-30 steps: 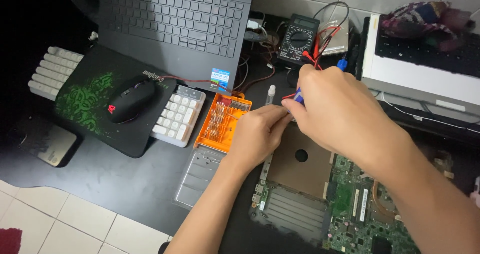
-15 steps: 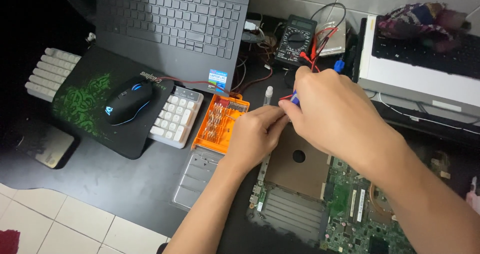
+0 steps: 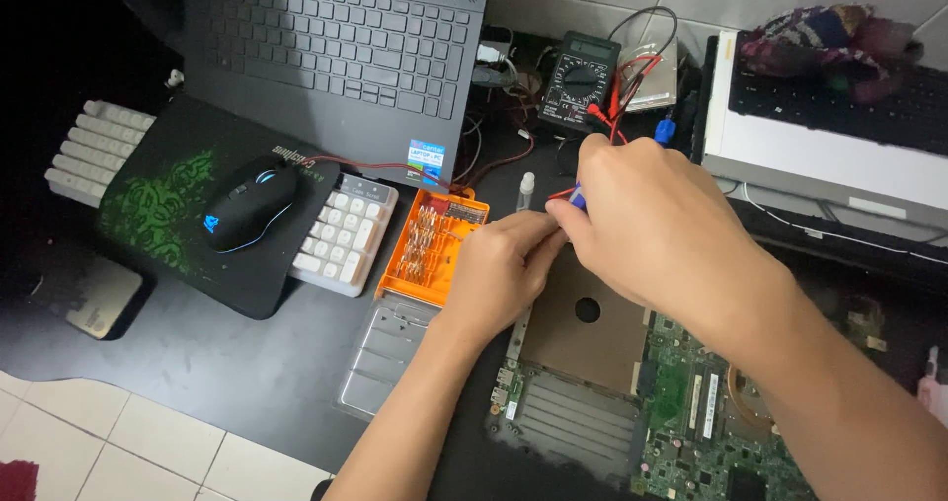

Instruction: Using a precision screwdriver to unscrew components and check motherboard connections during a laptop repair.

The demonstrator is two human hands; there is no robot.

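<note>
While both hands are staying put, the right hand is pinching a screwdriver; the left hand, at its 8 o'clock, is steadying the tip over the board.

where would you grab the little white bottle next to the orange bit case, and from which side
Pinch the small white bottle around its body, just below the cap, coming from above and slightly from the laptop side. It stands upright and slim, so its sides are open to the fingers. The left hand and right hand crowd its near side, and the orange bit case sits close on one flank.
</note>
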